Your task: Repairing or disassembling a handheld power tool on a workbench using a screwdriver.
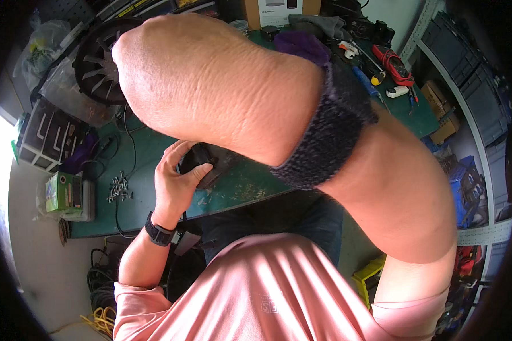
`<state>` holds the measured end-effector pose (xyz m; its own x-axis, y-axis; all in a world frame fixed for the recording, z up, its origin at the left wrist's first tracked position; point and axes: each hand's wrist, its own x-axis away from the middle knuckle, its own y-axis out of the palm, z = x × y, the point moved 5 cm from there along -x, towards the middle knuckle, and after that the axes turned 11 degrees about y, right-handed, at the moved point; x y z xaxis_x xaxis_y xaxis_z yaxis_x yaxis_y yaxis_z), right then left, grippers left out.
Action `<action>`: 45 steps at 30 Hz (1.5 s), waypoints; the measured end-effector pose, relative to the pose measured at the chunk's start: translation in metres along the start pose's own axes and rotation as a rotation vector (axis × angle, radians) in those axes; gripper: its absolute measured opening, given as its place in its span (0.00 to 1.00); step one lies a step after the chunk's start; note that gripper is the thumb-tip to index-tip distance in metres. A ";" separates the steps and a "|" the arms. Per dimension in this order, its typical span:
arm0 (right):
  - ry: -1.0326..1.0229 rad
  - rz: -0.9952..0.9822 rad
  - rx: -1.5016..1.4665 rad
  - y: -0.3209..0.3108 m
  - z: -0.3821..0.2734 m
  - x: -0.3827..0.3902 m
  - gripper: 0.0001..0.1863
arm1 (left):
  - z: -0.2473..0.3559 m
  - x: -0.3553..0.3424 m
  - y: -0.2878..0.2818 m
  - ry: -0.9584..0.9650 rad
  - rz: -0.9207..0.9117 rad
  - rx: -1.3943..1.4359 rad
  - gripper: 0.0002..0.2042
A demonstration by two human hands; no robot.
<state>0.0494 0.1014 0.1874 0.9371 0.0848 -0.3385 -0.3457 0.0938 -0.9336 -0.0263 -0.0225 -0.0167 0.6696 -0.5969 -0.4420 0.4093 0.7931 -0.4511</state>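
My left hand rests at the near part of the green workbench, its thumb and fingers closed around a small black object. A dark flat piece lies beneath that object; my right arm covers part of it. Raised close to the camera, my right hand fills the upper middle of the view. Its back and wrist show, but the fingers are out of sight, so what they hold cannot be seen. Left of my left hand lies a small heap of screws.
A black fan stands at the back left, near a drawer cabinet and a green box. Back right are a red multimeter and several hand tools. Shelving lines the right; cables hang lower left.
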 end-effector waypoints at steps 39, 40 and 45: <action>0.045 0.111 -0.370 0.009 0.008 -0.007 0.11 | -0.010 0.000 -0.006 -0.043 0.023 0.040 0.24; 0.052 0.107 -0.348 0.007 0.010 -0.003 0.11 | -0.008 -0.003 -0.002 -0.031 0.009 0.054 0.24; 0.094 0.068 -0.367 0.004 0.014 0.005 0.12 | 0.002 -0.008 0.001 -0.029 -0.006 0.053 0.24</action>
<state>0.0520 0.1166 0.1840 0.9187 -0.0139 -0.3947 -0.3834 -0.2719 -0.8826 -0.0297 -0.0163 -0.0121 0.6843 -0.5984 -0.4168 0.4448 0.7954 -0.4116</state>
